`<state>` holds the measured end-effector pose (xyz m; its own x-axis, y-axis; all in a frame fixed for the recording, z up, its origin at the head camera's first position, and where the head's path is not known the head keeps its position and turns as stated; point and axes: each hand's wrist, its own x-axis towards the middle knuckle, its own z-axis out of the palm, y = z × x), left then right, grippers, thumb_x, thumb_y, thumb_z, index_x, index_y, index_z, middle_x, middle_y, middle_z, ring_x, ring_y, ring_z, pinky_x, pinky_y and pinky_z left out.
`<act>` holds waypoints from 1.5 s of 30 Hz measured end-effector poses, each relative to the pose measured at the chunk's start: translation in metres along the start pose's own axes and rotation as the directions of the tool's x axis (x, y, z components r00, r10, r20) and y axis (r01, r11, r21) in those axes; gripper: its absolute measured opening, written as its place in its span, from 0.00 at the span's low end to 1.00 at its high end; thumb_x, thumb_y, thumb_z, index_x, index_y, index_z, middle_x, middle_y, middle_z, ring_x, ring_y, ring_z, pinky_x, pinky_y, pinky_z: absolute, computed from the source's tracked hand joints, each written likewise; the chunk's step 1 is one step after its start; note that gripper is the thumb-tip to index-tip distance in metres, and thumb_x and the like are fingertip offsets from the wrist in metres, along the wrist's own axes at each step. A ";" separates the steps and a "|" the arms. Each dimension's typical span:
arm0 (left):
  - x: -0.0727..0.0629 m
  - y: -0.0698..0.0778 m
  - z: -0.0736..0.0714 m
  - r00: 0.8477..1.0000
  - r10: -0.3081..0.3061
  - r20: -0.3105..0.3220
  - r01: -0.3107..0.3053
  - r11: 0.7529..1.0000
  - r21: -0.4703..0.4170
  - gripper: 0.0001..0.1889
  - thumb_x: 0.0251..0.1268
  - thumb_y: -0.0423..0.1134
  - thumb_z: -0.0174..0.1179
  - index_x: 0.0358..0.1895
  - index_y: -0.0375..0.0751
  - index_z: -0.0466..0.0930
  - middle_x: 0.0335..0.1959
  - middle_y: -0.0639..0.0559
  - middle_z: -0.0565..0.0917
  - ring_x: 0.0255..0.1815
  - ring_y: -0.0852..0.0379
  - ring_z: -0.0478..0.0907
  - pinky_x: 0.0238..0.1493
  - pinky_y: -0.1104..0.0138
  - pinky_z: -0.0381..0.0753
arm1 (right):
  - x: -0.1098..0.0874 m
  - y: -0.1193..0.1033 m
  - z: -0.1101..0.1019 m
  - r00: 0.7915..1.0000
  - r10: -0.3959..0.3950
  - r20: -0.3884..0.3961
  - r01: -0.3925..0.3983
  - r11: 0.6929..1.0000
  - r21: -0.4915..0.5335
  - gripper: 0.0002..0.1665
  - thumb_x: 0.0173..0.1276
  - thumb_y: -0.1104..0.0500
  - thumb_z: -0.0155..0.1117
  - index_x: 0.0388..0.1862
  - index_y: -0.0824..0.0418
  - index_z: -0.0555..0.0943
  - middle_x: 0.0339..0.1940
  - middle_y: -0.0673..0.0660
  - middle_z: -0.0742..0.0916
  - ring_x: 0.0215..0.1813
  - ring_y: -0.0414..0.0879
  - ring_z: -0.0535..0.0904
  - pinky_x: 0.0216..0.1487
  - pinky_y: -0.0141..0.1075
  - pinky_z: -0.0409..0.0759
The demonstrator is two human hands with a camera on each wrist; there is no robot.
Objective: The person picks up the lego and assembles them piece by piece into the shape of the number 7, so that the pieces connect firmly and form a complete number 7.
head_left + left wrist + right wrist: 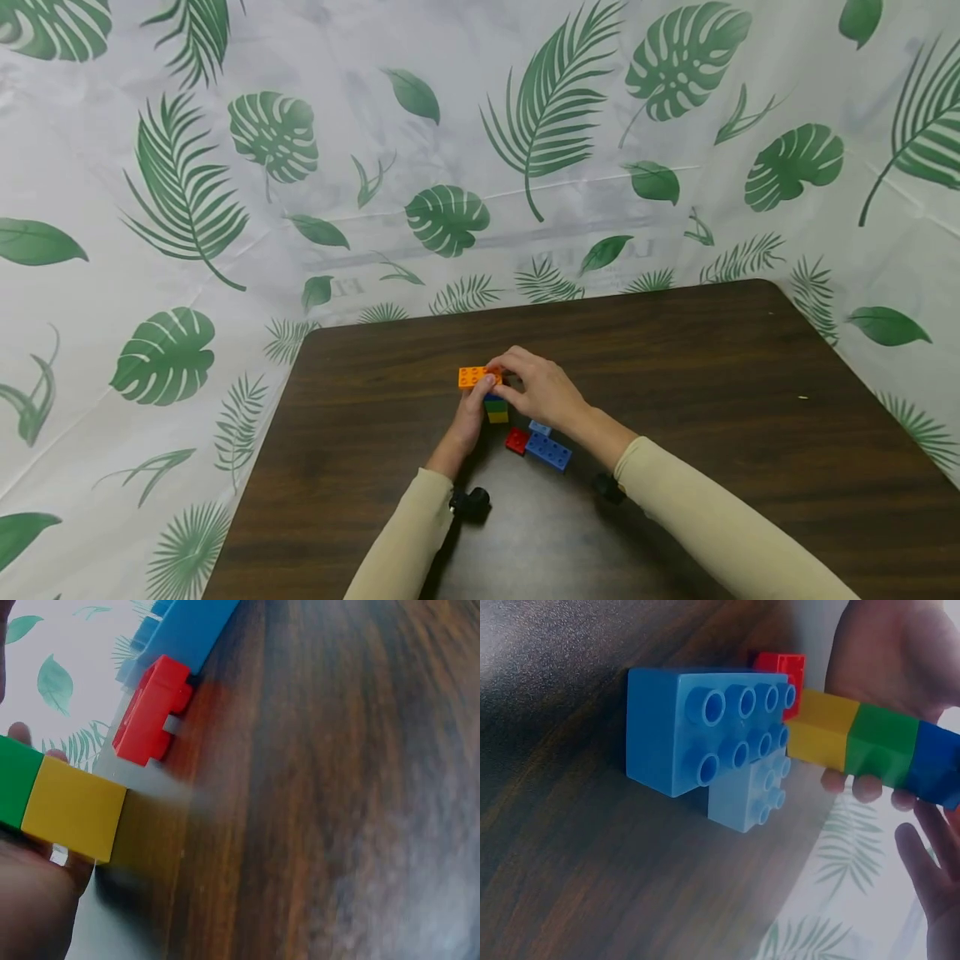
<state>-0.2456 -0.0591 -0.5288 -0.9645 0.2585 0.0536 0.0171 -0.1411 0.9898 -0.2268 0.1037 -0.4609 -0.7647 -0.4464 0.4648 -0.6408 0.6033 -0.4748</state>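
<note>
A small tower of toy building bricks stands near the table's middle, with a yellow brick [73, 814] lowest, then a green brick [881, 744] and a blue brick [936, 765]. Across its top lies a long orange brick [471, 377], studs facing up. My left hand [467, 421] holds the tower from the left, fingers wrapped behind it and thumb up against the orange brick. My right hand [547, 390] pinches the orange brick's right end with thumb and fingertips. These fingers partly hide that end, where a reddish patch shows.
Close in front of the tower lie a red brick [516, 440], a larger blue brick [548, 451] and a light blue brick [742, 796], nearly touching. The dark wooden table [360, 467] ends at a leaf-patterned white sheet [360, 275].
</note>
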 end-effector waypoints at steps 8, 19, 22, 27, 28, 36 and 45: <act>-0.009 0.006 -0.006 1.000 0.011 0.023 -0.011 1.000 -0.007 0.19 0.76 0.40 0.46 0.60 0.30 0.71 0.51 0.44 0.79 0.50 0.59 0.74 0.63 0.61 0.64 | -0.001 0.001 0.000 0.999 0.016 0.040 -0.015 1.000 -0.017 0.25 0.65 0.58 0.71 0.61 0.56 0.78 0.51 0.51 0.82 0.45 0.47 0.83 0.45 0.38 0.83; -0.042 0.007 -0.026 1.000 -0.009 0.016 0.009 1.000 0.004 0.29 0.71 0.30 0.51 0.72 0.34 0.53 0.68 0.32 0.65 0.70 0.39 0.63 0.67 0.52 0.64 | -0.008 0.001 -0.003 0.988 0.087 0.129 -0.086 0.996 -0.015 0.36 0.67 0.52 0.69 0.72 0.51 0.69 0.57 0.50 0.80 0.52 0.48 0.82 0.45 0.39 0.83; -0.050 -0.001 -0.029 0.998 0.003 -0.064 -0.004 1.000 -0.019 0.28 0.65 0.22 0.50 0.67 0.31 0.53 0.65 0.29 0.63 0.69 0.35 0.62 0.67 0.52 0.65 | -0.012 0.005 -0.007 0.986 0.099 0.134 -0.098 0.995 -0.016 0.37 0.68 0.49 0.68 0.73 0.49 0.67 0.59 0.50 0.79 0.54 0.49 0.81 0.43 0.40 0.83; -0.060 -0.006 -0.024 0.972 0.018 -0.236 0.032 0.978 0.207 0.18 0.55 0.20 0.55 0.48 0.32 0.65 0.44 0.35 0.76 0.50 0.42 0.77 0.46 0.66 0.77 | -0.028 0.016 -0.018 0.988 0.125 0.091 -0.120 0.991 -0.058 0.29 0.67 0.49 0.69 0.66 0.49 0.75 0.53 0.48 0.81 0.49 0.45 0.82 0.40 0.38 0.82; -0.062 -0.006 -0.022 0.970 0.032 -0.241 0.042 0.955 0.293 0.16 0.53 0.22 0.57 0.44 0.34 0.67 0.40 0.40 0.77 0.44 0.46 0.78 0.41 0.68 0.76 | -0.032 0.018 -0.020 0.987 0.134 0.087 -0.128 0.990 -0.063 0.25 0.66 0.50 0.69 0.62 0.50 0.77 0.50 0.47 0.82 0.47 0.43 0.82 0.39 0.37 0.82; -0.074 0.002 0.000 0.971 0.210 0.113 -0.217 0.584 0.782 0.12 0.52 0.34 0.71 0.41 0.46 0.82 0.38 0.52 0.76 0.36 0.55 0.77 0.38 0.66 0.78 | -0.064 0.024 -0.027 0.948 0.137 0.286 -0.111 0.988 -0.106 0.04 0.65 0.49 0.70 0.37 0.45 0.84 0.31 0.37 0.78 0.30 0.34 0.73 0.33 0.30 0.76; -0.069 0.008 0.015 0.919 0.185 0.347 -0.384 0.228 0.895 0.21 0.52 0.40 0.74 0.52 0.47 0.83 0.49 0.54 0.78 0.46 0.55 0.76 0.46 0.62 0.81 | -0.079 0.021 -0.023 0.887 0.121 0.445 -0.048 0.984 -0.172 0.12 0.61 0.43 0.72 0.36 0.48 0.84 0.31 0.41 0.78 0.28 0.35 0.70 0.30 0.30 0.73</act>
<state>-0.1750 -0.0634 -0.5221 -0.7920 0.5433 0.2783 0.6099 0.7239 0.3225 -0.1778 0.1665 -0.4908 -0.7868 -0.6167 0.0226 -0.5818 0.7290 -0.3607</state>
